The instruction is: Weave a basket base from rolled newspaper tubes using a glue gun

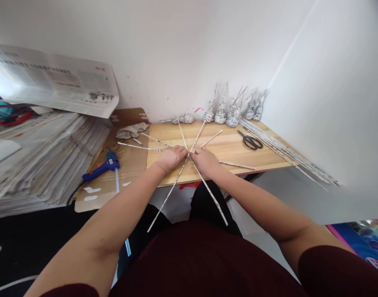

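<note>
Several thin rolled newspaper sticks (210,190) cross at one point over the wooden board and spread out like spokes. My left hand (174,157) is closed at the left of the crossing, its fingertips pinching the sticks there. From the right, my right hand (204,160) is closed on the same crossing, thumb and fingers pressed together. The fingers of both hands nearly meet and hide much of the crossing. Two of the sticks reach past the board's front edge toward my lap.
Black-handled scissors (252,142) and a bundle of paper sticks (287,153) lie at the right. Small woven paper gourds (220,114) stand along the wall. A blue glue gun (108,163) and a glove (132,130) rest on cardboard (136,159) beside stacked newspapers (62,156).
</note>
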Available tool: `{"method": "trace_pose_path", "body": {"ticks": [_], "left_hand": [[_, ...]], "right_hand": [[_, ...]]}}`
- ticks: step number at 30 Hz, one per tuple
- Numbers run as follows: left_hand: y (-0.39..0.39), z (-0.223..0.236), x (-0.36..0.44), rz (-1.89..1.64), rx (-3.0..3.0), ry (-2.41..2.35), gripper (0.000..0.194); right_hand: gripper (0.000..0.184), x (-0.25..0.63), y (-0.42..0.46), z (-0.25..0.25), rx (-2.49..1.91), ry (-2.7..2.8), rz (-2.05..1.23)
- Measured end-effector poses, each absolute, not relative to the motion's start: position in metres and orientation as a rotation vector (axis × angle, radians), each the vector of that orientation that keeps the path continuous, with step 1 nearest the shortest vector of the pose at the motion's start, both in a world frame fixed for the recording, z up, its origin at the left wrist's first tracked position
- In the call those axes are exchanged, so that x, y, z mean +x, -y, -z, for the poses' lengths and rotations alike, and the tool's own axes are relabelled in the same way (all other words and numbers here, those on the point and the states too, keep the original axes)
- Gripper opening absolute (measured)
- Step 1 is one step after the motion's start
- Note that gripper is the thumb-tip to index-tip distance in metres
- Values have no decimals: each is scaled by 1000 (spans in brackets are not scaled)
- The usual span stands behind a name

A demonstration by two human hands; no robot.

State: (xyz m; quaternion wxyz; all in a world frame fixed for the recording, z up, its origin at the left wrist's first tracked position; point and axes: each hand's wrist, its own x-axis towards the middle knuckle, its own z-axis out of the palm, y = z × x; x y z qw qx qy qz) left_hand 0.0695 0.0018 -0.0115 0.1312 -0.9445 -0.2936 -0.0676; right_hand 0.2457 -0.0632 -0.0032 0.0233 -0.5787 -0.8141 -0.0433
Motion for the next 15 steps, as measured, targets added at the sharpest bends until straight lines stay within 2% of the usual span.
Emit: {"method": "trace_pose_path", "body": {"ticks": [5,9,15], "left_hand": [[2,10,67,316,-2778,1123,17],[7,-5,64,400,-2803,1517,21],[5,-23,74,189,-2794,1925,26]], "right_hand": [[38,246,65,3,-1796,2502,125],[37,247,65,4,-1784,2471,113],[36,246,66,6,-1798,2470,148]]}}
